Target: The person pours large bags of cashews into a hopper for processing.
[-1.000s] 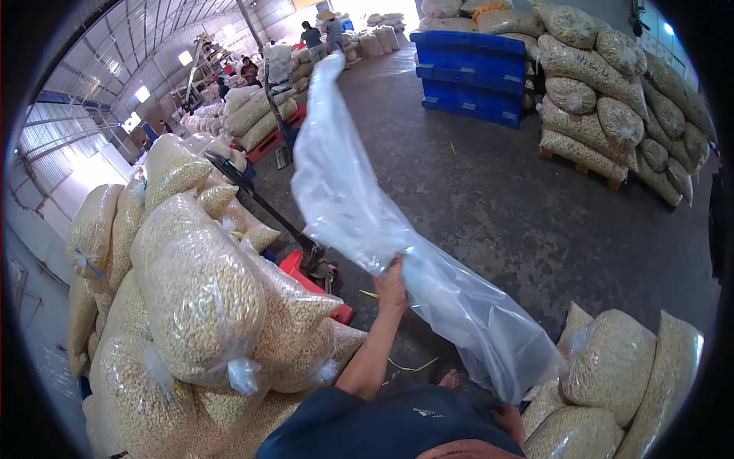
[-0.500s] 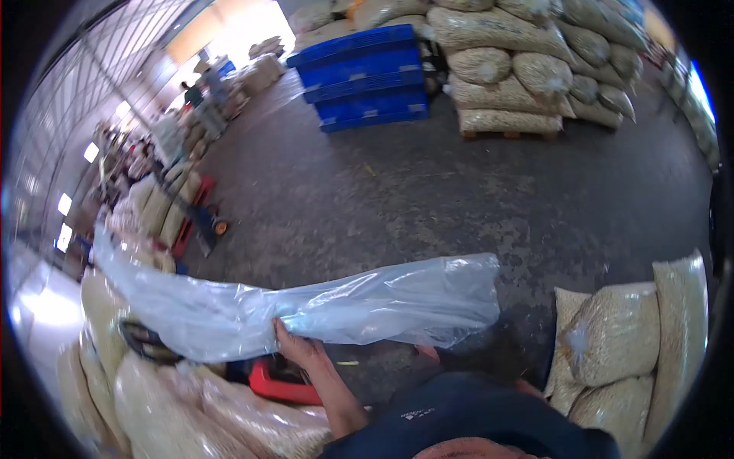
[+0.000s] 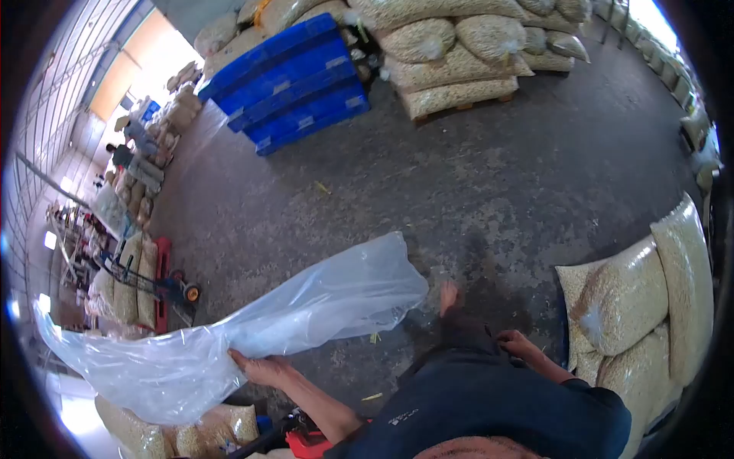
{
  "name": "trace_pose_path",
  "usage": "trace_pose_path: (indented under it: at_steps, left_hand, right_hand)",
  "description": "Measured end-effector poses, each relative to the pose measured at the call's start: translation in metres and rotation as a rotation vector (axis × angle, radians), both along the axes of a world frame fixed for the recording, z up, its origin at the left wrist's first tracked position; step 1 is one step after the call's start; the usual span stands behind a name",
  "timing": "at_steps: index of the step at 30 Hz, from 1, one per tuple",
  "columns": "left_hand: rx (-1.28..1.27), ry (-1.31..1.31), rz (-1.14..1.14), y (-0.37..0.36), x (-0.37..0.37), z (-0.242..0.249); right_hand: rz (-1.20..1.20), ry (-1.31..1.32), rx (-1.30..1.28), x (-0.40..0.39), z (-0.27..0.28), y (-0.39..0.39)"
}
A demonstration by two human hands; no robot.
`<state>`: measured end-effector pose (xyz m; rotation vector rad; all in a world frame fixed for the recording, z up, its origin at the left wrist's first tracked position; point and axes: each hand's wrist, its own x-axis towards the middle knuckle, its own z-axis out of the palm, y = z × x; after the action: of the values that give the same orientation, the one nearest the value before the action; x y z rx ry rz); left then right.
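Observation:
My left hand (image 3: 264, 370) is closed on a long clear plastic bag (image 3: 321, 298), gripping its near edge around the middle. Limp and wrinkled, the bag stretches out to both sides of the hand, above the floor at its right end and over filled sacks (image 3: 176, 436) at its left. My right hand (image 3: 521, 346) hangs beside my dark trousers with fingers loosely bent and apart; I see nothing in it. A bare foot (image 3: 449, 294) shows on the floor ahead of my body.
Filled clear sacks (image 3: 623, 298) lie stacked close on my right. Blue plastic pallets (image 3: 290, 84) and a sack stack (image 3: 459, 73) stand ahead. At left are a hand truck (image 3: 164, 287), a red pallet (image 3: 162, 268) and two people (image 3: 138, 161). Something red (image 3: 306, 444) is beside my left arm.
The view has turned rightward and down, so the surroundings sit further left. My left hand still holds the plastic bag, which now slants lower left. My right hand and a foot have come into sight.

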<state>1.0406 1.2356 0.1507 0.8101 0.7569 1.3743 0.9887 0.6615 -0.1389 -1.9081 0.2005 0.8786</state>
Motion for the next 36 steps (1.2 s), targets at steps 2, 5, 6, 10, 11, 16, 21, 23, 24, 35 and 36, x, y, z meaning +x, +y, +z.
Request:
trace_pose_path:
  at_steps: [2, 5, 6, 10, 11, 16, 21, 23, 24, 35, 36]
  left_hand:
    - [0.027, 0.055, 0.082, 0.016, 0.025, -0.002]
    - [0.082, 0.109, 0.211, 0.047, 0.083, -0.002]
    - [0.131, 0.097, 0.233, 0.059, 0.102, 0.003]
    - [0.195, 0.258, 0.420, 0.092, 0.181, 0.015]
    - [0.201, 0.266, 0.427, 0.098, 0.200, 0.020]
    - [0.260, 0.245, 0.376, 0.126, 0.308, 0.018]
    - [0.353, 0.610, 0.273, 0.191, 0.372, -0.083]
    - [0.386, 0.821, 0.247, 0.209, 0.419, -0.127]
    - [0.488, 0.925, 0.130, 0.206, 0.451, -0.129]
    - [1.112, 0.962, -1.177, 0.192, 0.712, -0.120]
    - [1.193, 0.903, -1.191, 0.198, 0.730, -0.124]
  right_hand:
    - [0.042, -0.026, -0.006, 0.036, -0.012, 0.012]
    - [0.021, 0.028, 0.007, 0.131, -0.004, 0.039]
    - [-0.034, 0.143, 0.016, 0.165, 0.006, 0.052]
    - [0.173, -0.216, -0.201, 0.312, -0.046, 0.059]
    - [0.182, -0.345, -0.243, 0.355, -0.042, 0.068]
    - [0.174, -0.354, -0.247, 0.542, 0.038, 0.140]
    - [0.272, -0.521, -0.084, 0.678, 0.057, 0.247]
    - [0.320, -0.557, -0.009, 0.710, 0.080, 0.302]
    - [0.326, -0.558, 0.055, 0.723, 0.091, 0.335]
    - [0.426, -0.233, 0.436, 0.840, 0.156, 0.581]
    - [0.427, -0.230, 0.421, 0.855, 0.154, 0.588]
